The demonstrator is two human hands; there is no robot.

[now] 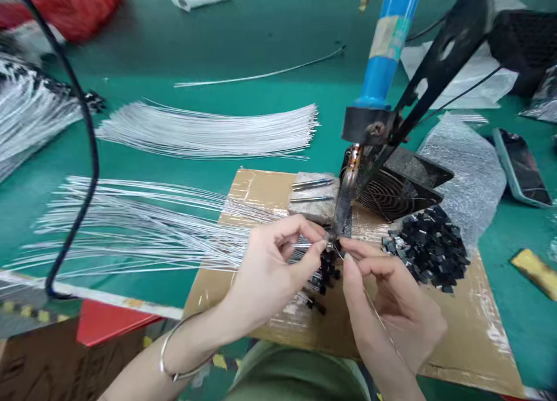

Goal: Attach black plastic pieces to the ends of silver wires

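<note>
My left hand (282,262) pinches the end of a white wire just under the tip of a soldering iron (346,198) with a blue handle (383,58). My right hand (387,296) is closed at the same spot, with a thin solder wire (378,317) running from its fingertips down across the palm. Whether it also holds a small black part is hidden. White wires (174,232) fan out to the left, some ending in black connectors (326,273) below my fingers. Loose black connectors (430,247) are heaped to the right.
Cardboard (470,331) lies under the work. Behind my hands are a grey block (313,198) with metal tips and a black fan (391,189). A wire bundle (209,131) lies further back. A phone (522,169) and yellow sponge (535,272) sit right; a black cable (91,145) hangs left.
</note>
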